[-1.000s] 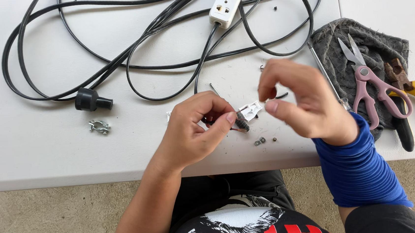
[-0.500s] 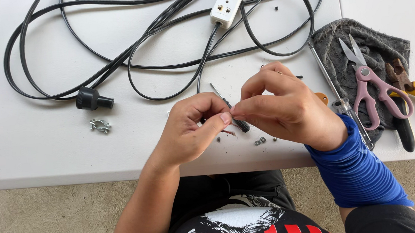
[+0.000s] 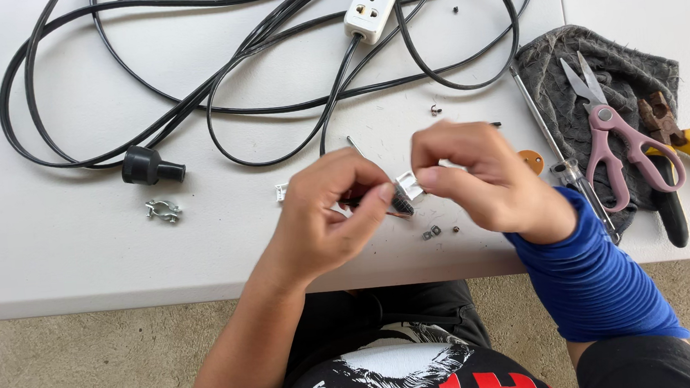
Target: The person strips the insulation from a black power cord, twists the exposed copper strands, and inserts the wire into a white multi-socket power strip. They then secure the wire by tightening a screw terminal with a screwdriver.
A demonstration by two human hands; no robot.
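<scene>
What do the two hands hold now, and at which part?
Left hand grips a dark tool near its tip; right hand pinches a small white part by its edge.

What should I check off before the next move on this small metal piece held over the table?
1. Hold on the small metal piece: ok, pinched between the left hand and right hand.
2. Dark slim tool in the left hand: ok, tip at the piece.
3. Loose nuts on the table: ok, just beneath the hands, away from the edge.
4. Screwdriver: ok, free beside the right wrist.
5. Scissors: ok, closed on the grey cloth.
6. Piece fully seated: cannot tell, fingers hide it.
</scene>
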